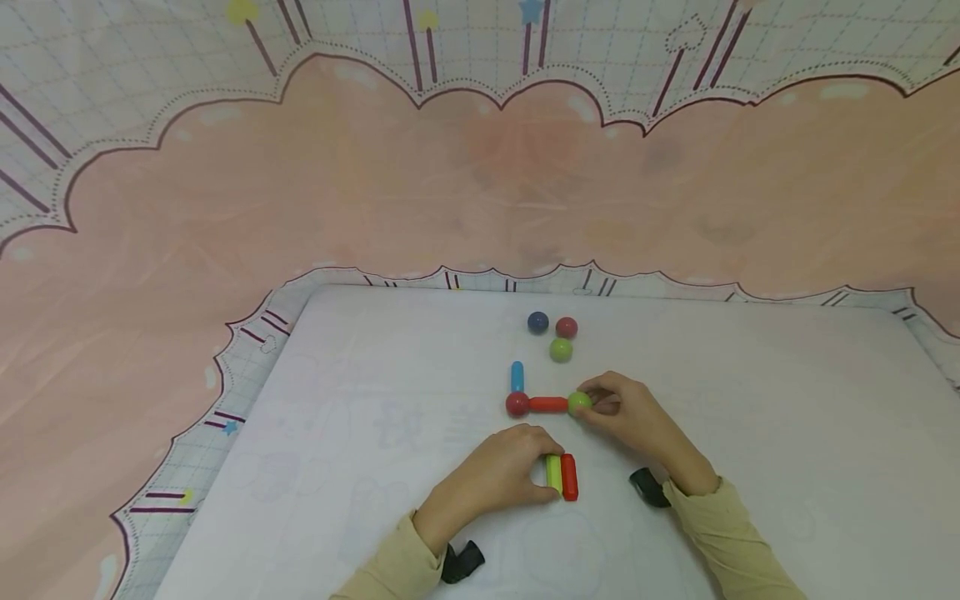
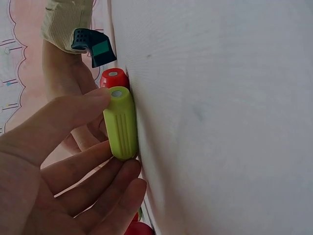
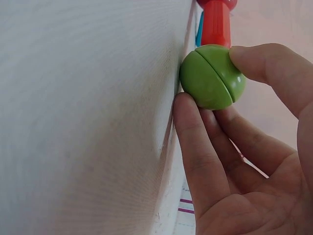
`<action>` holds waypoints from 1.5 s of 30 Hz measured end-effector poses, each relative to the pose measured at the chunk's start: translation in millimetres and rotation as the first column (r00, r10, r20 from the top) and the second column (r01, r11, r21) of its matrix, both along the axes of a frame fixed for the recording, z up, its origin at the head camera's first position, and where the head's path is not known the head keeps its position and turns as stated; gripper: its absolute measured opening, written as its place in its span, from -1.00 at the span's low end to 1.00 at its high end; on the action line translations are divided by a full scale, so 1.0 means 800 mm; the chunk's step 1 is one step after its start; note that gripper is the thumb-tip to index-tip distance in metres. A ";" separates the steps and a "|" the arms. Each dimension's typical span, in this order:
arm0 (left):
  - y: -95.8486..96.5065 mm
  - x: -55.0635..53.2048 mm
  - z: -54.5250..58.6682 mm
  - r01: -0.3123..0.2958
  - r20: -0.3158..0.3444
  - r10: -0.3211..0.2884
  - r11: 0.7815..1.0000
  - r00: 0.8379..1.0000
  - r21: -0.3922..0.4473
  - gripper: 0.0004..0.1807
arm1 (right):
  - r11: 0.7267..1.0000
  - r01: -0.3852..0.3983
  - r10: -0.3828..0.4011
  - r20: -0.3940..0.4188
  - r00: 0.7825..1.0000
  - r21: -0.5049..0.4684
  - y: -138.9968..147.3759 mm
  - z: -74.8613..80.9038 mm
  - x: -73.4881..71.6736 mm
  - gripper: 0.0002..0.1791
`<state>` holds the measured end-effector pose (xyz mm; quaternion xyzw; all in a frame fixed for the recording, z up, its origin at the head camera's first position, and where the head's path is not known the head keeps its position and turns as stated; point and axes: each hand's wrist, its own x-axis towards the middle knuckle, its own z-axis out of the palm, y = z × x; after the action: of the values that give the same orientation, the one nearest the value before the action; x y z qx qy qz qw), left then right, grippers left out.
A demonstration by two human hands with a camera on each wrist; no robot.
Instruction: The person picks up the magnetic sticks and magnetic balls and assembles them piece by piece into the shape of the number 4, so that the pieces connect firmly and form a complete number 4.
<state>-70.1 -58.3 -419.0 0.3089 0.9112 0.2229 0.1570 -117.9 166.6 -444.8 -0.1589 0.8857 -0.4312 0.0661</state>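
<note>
On the white table [image 1: 750, 433] a blue stick [image 1: 517, 377], a red ball [image 1: 517, 405], a red stick [image 1: 548, 404] and a green ball [image 1: 579, 403] are joined in an L. My right hand [image 1: 594, 404] pinches the green ball [image 3: 211, 77] between thumb and fingers, at the end of the red stick [image 3: 215, 24]. My left hand [image 1: 546, 471] holds a yellow-green stick [image 1: 553, 472] that lies flat beside a second red stick [image 1: 569, 477]. In the left wrist view, thumb and fingers of the left hand [image 2: 117, 132] clasp the yellow-green stick [image 2: 121, 128], with the red stick [image 2: 114, 78] right behind it.
Three loose balls sit together behind the L: blue [image 1: 537, 322], red [image 1: 566, 327] and green [image 1: 560, 350]. A pink cloth [image 1: 450, 183] with scalloped borders hangs behind and to the left of the table. Black wrist mounts [image 1: 648, 487] sit on both sleeves.
</note>
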 end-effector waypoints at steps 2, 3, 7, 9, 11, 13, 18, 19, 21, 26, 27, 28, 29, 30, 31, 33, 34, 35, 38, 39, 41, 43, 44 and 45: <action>0.000 0.000 0.000 0.002 -0.001 -0.002 1.000 1.000 -0.004 -0.53 | 1.000 -0.001 0.001 -0.002 1.000 -0.001 0.000 -0.001 0.000 -0.67; 0.000 0.000 0.001 0.002 -0.001 -0.002 1.000 1.000 -0.006 -0.53 | 1.000 -0.004 0.004 -0.003 1.000 -0.003 0.000 -0.001 0.000 -0.66; 0.001 0.001 0.002 0.003 0.003 -0.003 1.000 1.000 -0.018 -0.51 | 1.000 -0.007 0.007 0.001 1.000 -0.007 0.000 -0.001 0.000 -0.66; 0.001 0.002 0.004 0.004 0.000 -0.004 1.000 1.000 -0.023 -0.50 | 1.000 -0.003 0.003 0.010 1.000 -0.001 0.000 -0.001 0.000 -0.66; 0.002 0.003 0.005 0.005 -0.002 -0.006 1.000 1.000 -0.027 -0.50 | 1.000 0.001 -0.001 0.015 1.000 0.002 0.000 -0.001 0.000 -0.66; 0.002 0.003 0.005 0.007 -0.010 -0.008 1.000 1.000 -0.030 -0.50 | 1.000 0.005 -0.005 0.015 1.000 0.004 -0.001 -0.001 0.001 -0.66; 0.001 0.003 0.005 0.007 -0.019 -0.008 0.999 1.000 -0.037 -0.50 | 1.000 0.010 -0.010 0.008 1.000 0.001 0.000 -0.001 0.001 -0.65; 0.001 0.003 0.004 0.007 -0.022 -0.007 0.999 1.000 -0.040 -0.49 | 1.000 0.011 -0.011 0.008 1.000 0.004 0.000 -0.001 0.001 -0.65; 0.001 0.001 0.005 0.003 -0.028 -0.004 0.999 1.000 -0.037 -0.49 | 1.000 0.020 -0.020 0.011 1.000 0.013 0.000 0.000 0.001 -0.64; -0.003 -0.004 0.008 -0.027 -0.004 0.027 0.999 1.000 0.029 -0.49 | 1.000 0.018 -0.019 0.006 1.000 0.017 0.000 0.003 0.001 -0.63; -0.004 -0.005 0.009 -0.036 0.010 0.036 0.998 0.999 0.050 -0.50 | 1.000 0.012 -0.012 0.004 1.000 0.013 0.000 0.003 0.001 -0.62; -0.005 -0.006 0.009 -0.040 0.019 0.039 0.997 0.999 0.073 -0.51 | 1.000 0.008 -0.008 0.003 1.000 0.009 0.000 0.003 0.001 -0.62; -0.006 -0.007 0.010 -0.048 0.031 0.045 0.994 0.999 0.094 -0.52 | 1.000 0.003 -0.003 0.002 1.000 0.006 0.000 0.004 0.001 -0.62; -0.007 -0.008 0.011 -0.052 0.040 0.048 0.992 0.998 0.116 -0.53 | 1.000 0.001 -0.001 0.001 1.000 0.003 0.000 0.004 0.001 -0.62; -0.008 -0.009 0.012 -0.057 0.049 0.051 0.989 0.997 0.135 -0.54 | 1.000 -0.001 0.001 0.002 1.000 0.002 0.000 0.004 0.001 -0.61; -0.010 -0.011 0.013 -0.061 0.060 0.052 0.985 0.997 0.162 -0.54 | 1.000 -0.003 0.003 0.005 1.000 0.003 0.000 0.004 0.002 -0.61; -0.010 -0.012 0.013 -0.062 0.064 0.052 0.983 0.997 0.175 -0.54 | 1.000 -0.002 0.002 0.008 1.000 0.005 0.000 0.004 0.002 -0.61; -0.011 -0.014 0.014 -0.065 0.070 0.053 0.980 0.996 0.186 -0.54 | 1.000 0.002 -0.003 0.012 1.000 0.010 0.000 0.005 0.002 -0.61; -0.011 -0.017 0.015 -0.065 0.073 0.051 0.975 0.996 0.213 -0.54 | 1.000 0.011 -0.012 0.015 1.000 0.029 0.000 0.006 0.002 -0.61; -0.011 -0.018 0.015 -0.064 0.071 0.049 0.973 0.996 0.222 -0.54 | 0.999 0.017 -0.018 0.017 1.000 0.033 0.000 0.006 0.002 -0.62; -0.011 -0.020 0.015 -0.062 0.067 0.046 0.967 0.997 0.247 -0.54 | 0.999 0.023 -0.024 0.014 1.000 0.036 0.000 0.008 0.003 -0.62; -0.011 -0.022 0.015 -0.061 0.071 0.043 0.959 0.997 0.276 -0.55 | 0.999 0.019 -0.019 0.009 1.000 0.032 0.001 0.008 0.003 -0.63; -0.012 -0.023 0.015 -0.063 0.077 0.042 0.954 0.996 0.292 -0.56 | 0.999 0.015 -0.015 0.004 1.000 0.030 0.002 0.008 0.003 -0.63; -0.012 -0.023 0.015 -0.066 0.087 0.041 0.949 0.995 0.308 -0.56 | 0.999 0.017 -0.017 0.004 1.000 0.029 0.002 0.008 0.004 -0.64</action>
<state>-88.6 -67.9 -406.9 0.2957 0.8659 0.3796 0.1367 -115.0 168.2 -438.7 -0.1493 0.8929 -0.4195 0.0666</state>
